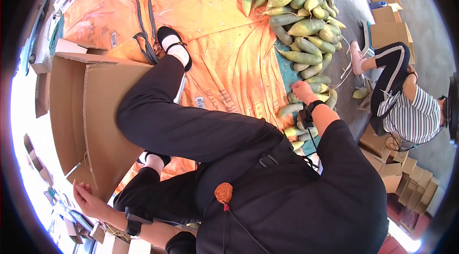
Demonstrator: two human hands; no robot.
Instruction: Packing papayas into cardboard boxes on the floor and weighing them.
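Note:
My left hand [89,202] is at the lower left beside the bottom edge of a large open cardboard box [114,85], fingers bent and a little apart, with no object seen in it. Loosely closed, my right hand [303,91] is over the near end of a long heap of green radishes [304,28]; nothing shows between its fingers. Both wrists wear black straps with small devices. The box stands against my bent knee, its flaps spread and no contents visible inside.
An orange tarpaulin [222,60] lies under my feet, a teal sheet [283,71] at its right edge. More radishes lie at the top. On the right a seated person [408,110] is beside a scale [367,38] and cardboard boxes [389,35]. Other boxes and equipment stand at far left.

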